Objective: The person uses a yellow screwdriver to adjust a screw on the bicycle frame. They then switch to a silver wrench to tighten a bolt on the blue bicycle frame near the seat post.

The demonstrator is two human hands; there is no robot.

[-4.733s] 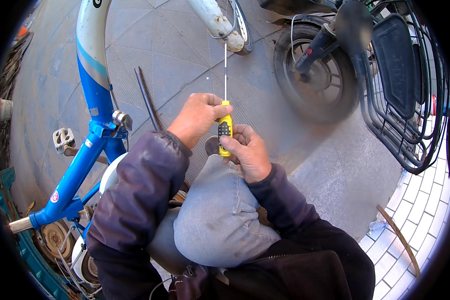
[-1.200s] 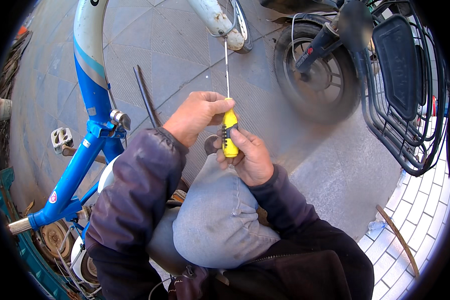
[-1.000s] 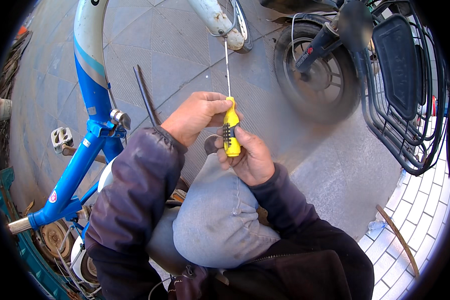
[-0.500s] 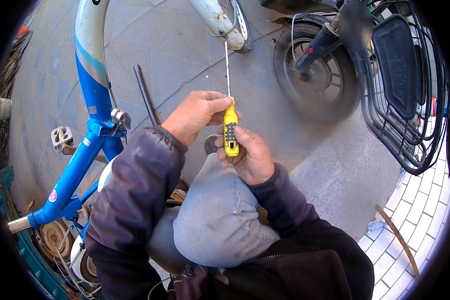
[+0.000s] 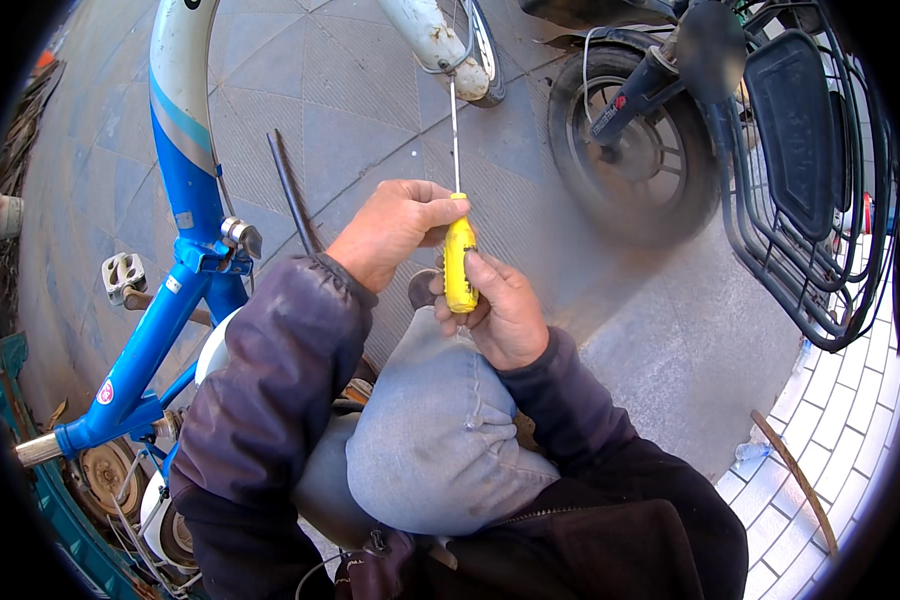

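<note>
Over my knee, both hands are on a screwdriver with a yellow handle (image 5: 459, 262) and a long thin metal shaft. My right hand (image 5: 505, 305) wraps its fingers and thumb round the lower handle. The fingers of my left hand (image 5: 402, 222) pinch the handle's upper end, where the shaft begins. The shaft points away from me, and its tip meets a screw area at the lower end of a scuffed white mudguard (image 5: 432, 38). A small wheel (image 5: 488, 62) shows beside this mudguard. The exact contact at the tip is too small to make out.
A blue and white bicycle frame (image 5: 185, 190) with a pedal (image 5: 123, 276) stands on the left. To the right is a two-wheeler's black front tyre (image 5: 570, 130) with a wire basket (image 5: 820, 200). A dark tube (image 5: 292, 190) lies on the paving. A rusty rod (image 5: 795, 480) lies on white tiles.
The screwdriver handle has turned about its length: its black dotted grip patch faced me and now plain yellow does. Both hands have stayed almost in place.
</note>
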